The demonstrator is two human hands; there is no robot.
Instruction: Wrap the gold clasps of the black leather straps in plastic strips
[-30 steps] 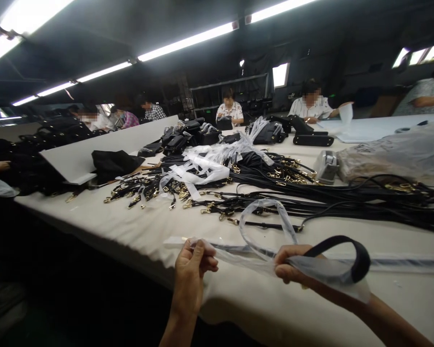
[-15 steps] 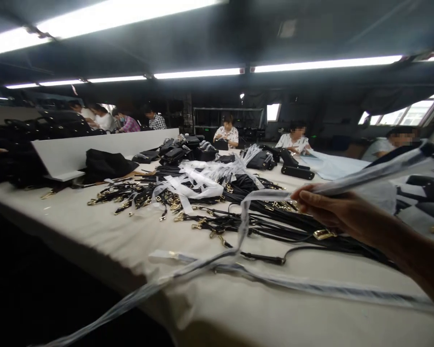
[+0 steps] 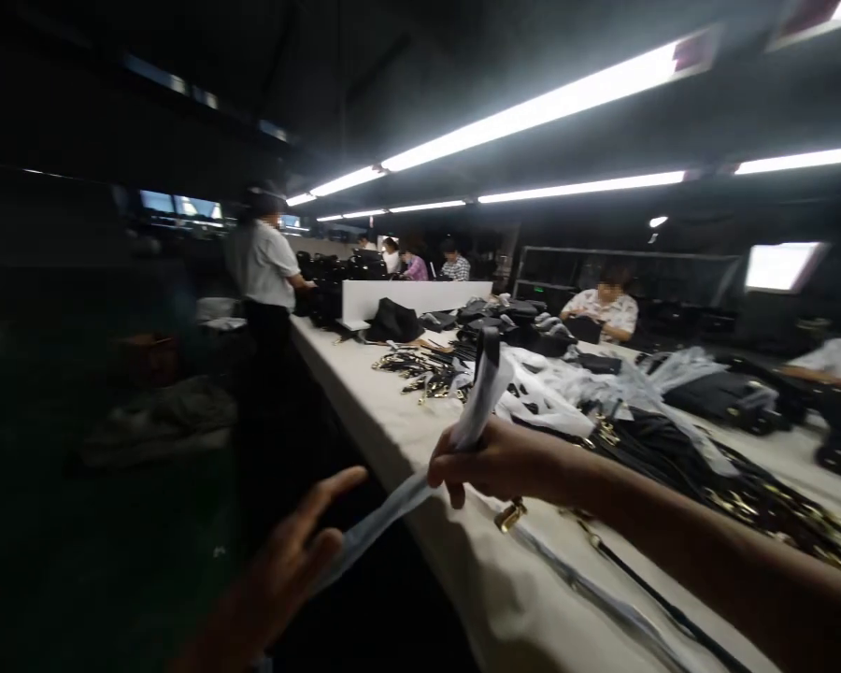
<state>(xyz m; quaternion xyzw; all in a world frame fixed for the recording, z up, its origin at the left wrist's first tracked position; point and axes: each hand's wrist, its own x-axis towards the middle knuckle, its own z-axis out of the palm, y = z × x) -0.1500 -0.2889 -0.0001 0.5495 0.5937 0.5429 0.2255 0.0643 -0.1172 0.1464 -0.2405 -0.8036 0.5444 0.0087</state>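
A dark strap in a clear plastic sleeve (image 3: 385,514) is pinched in my right hand (image 3: 480,463). The strap's black end (image 3: 489,350) stands up above those fingers. From there the sleeve slants down past the table edge to my left hand (image 3: 287,561), which is blurred, with thumb and forefinger spread apart. The sleeve runs behind the left thumb; whether they touch I cannot tell. Another sleeved strap (image 3: 603,603) with a gold clasp (image 3: 510,516) lies on the table under my right forearm. A bare black strap (image 3: 662,579) rests alongside it.
Black straps with gold hooks (image 3: 743,500) and crumpled white sleeves (image 3: 543,397) are heaped on the cloth-covered table (image 3: 364,402). Black bags (image 3: 721,397) and a white board (image 3: 420,297) stand farther back. One co-worker (image 3: 266,262) stands at the far left end; others sit across.
The view has swung left. My right hand has carried the sleeved strap leftward to the table edge, the strap's end now pointing up. My left hand has come into view.
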